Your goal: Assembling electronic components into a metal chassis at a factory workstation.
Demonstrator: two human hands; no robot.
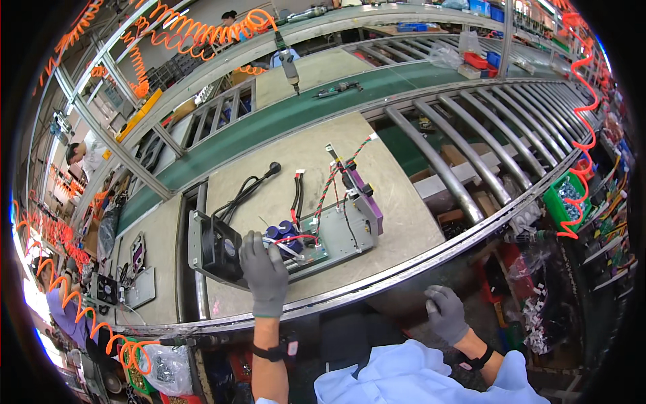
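A metal chassis (pixel 343 232) lies on the pale board in front of me. It carries a black fan (pixel 225 249) at its left end, blue cylindrical capacitors (pixel 286 241) on a circuit board and a purple plate (pixel 374 210) at the right. My left hand (pixel 264 273), in a grey glove, grips the chassis's near edge between fan and capacitors; its fingers reach over the edge, tips partly hidden. Off the bench's near edge, my right hand (pixel 447 315), also gloved, hangs with fingers curled in. Whatever it might hold is hidden. Loose red, black and green wires (pixel 330 182) rise from the chassis.
A black power cord (pixel 249 188) trails behind the fan. Metal rollers (pixel 464 158) run off to the right. An electric screwdriver (pixel 288 66) hangs from an orange coiled hose above the green belt (pixel 397 76). At right stands a green bin (pixel 567 195) of small parts. Another person works far left.
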